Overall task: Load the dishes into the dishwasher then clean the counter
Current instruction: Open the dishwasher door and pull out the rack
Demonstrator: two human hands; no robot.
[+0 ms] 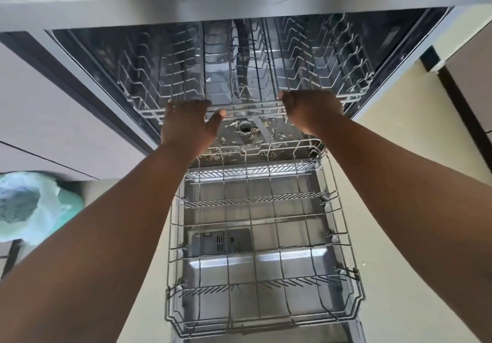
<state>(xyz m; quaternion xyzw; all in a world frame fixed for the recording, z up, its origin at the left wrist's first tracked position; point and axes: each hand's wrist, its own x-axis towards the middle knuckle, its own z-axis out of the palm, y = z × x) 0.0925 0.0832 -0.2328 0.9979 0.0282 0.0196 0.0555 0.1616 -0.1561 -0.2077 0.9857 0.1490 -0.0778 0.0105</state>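
Gripping upper rack (250, 109) front edge

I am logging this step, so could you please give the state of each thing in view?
Dishwasher door: open, folded down.
Lower rack: pulled out over the door, empty.
Upper rack: inside the tub, empty, front rail gripped.
Left hand: on the rail.
Right hand: curled over the rail.
Tub floor: speckled with residue.

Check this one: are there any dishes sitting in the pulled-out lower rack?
No. The lower rack shows only bare wire tines, while both hands, left hand and right hand, grip the upper rack front rail.
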